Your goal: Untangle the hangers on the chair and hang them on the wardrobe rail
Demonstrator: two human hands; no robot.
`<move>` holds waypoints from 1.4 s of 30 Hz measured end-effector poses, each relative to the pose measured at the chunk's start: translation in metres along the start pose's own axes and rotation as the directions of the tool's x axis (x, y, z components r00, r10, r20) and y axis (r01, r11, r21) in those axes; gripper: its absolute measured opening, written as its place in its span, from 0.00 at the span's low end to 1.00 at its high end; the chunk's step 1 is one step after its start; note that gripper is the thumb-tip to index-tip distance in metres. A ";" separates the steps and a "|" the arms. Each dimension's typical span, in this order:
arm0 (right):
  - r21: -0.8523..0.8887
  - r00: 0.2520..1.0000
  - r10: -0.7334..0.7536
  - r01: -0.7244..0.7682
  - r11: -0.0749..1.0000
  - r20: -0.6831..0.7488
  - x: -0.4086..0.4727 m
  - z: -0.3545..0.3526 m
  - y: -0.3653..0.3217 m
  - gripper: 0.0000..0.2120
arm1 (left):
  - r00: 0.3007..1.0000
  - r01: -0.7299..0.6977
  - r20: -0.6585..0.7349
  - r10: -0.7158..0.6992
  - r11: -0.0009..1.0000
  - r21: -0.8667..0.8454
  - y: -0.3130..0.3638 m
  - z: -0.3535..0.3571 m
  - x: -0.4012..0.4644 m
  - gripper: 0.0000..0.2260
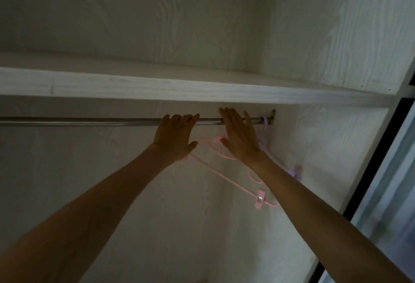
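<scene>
Hands [174,134] at wardrobe rail [89,121]

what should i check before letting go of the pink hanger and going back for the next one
1. Pink hanger hooked on the rail: cannot tell, the right hand hides its hook.
2. Purple hanger on the rail by the end bracket: ok, its hook loops over the bar.
3. Pink and purple hangers untangled from each other: cannot tell, the right forearm covers where they meet.
4. Left hand free: ok, fingers only rest over the rail.
5. Pink clip hanging free: ok, nothing caught in it.
6. Space on the rail for more hangers: ok, bare bar to the left.
</scene>
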State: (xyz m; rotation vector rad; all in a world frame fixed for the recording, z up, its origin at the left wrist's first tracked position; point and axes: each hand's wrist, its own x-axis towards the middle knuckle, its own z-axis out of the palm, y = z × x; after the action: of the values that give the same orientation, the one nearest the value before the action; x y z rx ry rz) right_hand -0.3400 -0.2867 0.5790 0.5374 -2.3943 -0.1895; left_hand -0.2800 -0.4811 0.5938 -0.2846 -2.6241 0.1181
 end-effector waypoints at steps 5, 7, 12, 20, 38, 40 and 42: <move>0.004 0.996 0.091 -0.091 0.996 0.003 -0.011 0.011 0.037 0.38 | 1.000 0.029 -0.002 -0.028 0.999 0.036 0.001 0.006 -0.001 0.35; -0.017 0.995 0.104 -0.104 0.994 0.006 -0.013 0.010 0.050 0.37 | 0.999 0.045 0.006 -0.045 0.998 0.054 0.002 0.007 -0.001 0.35; -0.112 0.984 0.176 -0.171 0.979 0.040 -0.019 0.006 0.067 0.38 | 0.998 0.057 0.026 -0.059 0.997 0.054 0.006 0.007 -0.002 0.35; 0.014 0.972 0.198 -0.201 0.979 0.126 -0.025 -0.012 0.045 0.37 | 0.994 0.077 0.071 -0.082 0.995 0.060 0.002 0.008 0.003 0.36; 0.219 0.771 0.316 -0.500 0.838 0.552 -0.320 -0.076 -0.029 0.12 | 0.889 -0.253 0.187 0.419 0.788 -0.562 0.128 0.052 -0.152 0.07; 0.132 0.640 0.400 -0.620 0.774 0.656 -0.378 -0.078 -0.032 0.12 | 0.823 -0.259 0.258 0.506 0.739 -0.621 0.159 0.065 -0.180 0.07; 0.048 0.493 0.466 -0.723 0.689 0.735 -0.430 -0.082 -0.032 0.12 | 0.750 -0.284 0.305 0.587 0.703 -0.652 0.190 0.076 -0.204 0.08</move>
State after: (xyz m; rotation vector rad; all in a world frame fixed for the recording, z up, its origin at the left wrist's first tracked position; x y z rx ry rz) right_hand 0.0208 -0.1318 0.3826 -0.3761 -3.2046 0.4745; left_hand -0.1078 -0.3433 0.4065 -1.2845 -2.9672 -0.5276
